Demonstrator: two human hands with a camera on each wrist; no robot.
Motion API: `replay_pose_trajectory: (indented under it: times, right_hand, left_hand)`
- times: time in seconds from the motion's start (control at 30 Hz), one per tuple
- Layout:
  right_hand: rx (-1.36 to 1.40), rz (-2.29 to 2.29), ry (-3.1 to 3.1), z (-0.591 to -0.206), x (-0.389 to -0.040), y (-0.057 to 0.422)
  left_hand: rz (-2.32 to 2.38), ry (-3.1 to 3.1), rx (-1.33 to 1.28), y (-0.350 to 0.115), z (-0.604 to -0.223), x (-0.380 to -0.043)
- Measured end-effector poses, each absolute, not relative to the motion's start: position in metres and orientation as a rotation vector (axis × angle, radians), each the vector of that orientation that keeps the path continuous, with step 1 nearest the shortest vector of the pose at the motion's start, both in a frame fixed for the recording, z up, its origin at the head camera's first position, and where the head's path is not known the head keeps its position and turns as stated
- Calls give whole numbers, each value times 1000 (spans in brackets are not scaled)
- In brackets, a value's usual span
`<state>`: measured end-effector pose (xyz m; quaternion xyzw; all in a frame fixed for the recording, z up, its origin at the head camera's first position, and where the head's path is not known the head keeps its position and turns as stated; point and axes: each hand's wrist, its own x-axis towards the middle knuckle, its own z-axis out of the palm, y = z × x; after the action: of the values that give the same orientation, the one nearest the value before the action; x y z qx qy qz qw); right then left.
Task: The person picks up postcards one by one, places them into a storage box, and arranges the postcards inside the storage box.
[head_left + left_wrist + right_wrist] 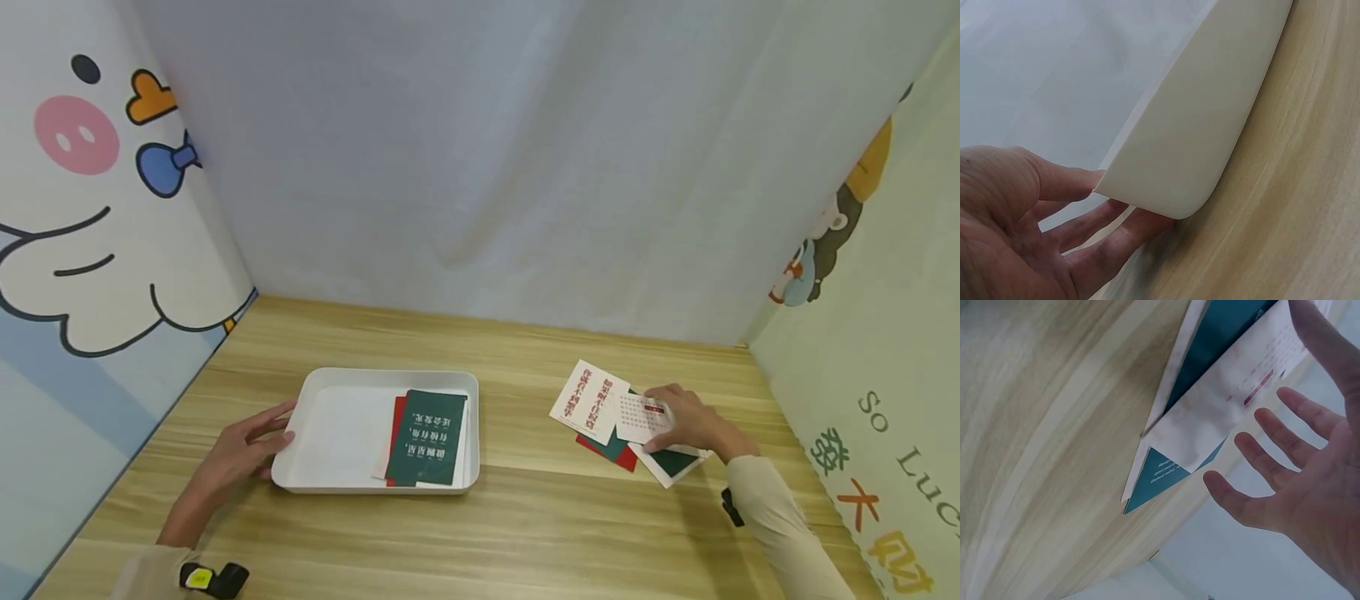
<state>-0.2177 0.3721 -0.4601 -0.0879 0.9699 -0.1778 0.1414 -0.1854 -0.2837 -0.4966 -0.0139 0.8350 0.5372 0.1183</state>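
My left hand (238, 454) holds a white tray (322, 442) at its left end. In the left wrist view the thumb is at the tray's rim (1119, 150) and the other fingers lie against the outer wall. Toward the right, my right hand (686, 421) hovers over a loose pile of cards, fingers spread. Closest to it is a white card (636, 423) with rows of small red print. The right wrist view has this printed card (1210, 419) lying over green ones, with the thumb overlapping its edge.
Inside the tray's right half, a green card (427, 437) with white characters overlaps a red card (398, 417). A white card with red characters (588, 400) lies on the pile's left. Behind the wooden table (517, 508) hangs a pale curtain (487, 167); printed panels flank it.
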Motion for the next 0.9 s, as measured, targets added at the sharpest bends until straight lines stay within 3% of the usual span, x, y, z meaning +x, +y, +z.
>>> replay_pose_trajectory:
  times: [0.9]
  right_hand:
    - [-269, -416, 2858, -458, -217, 368]
  left_hand:
    - [1580, 2426, -83, -285, -499, -187]
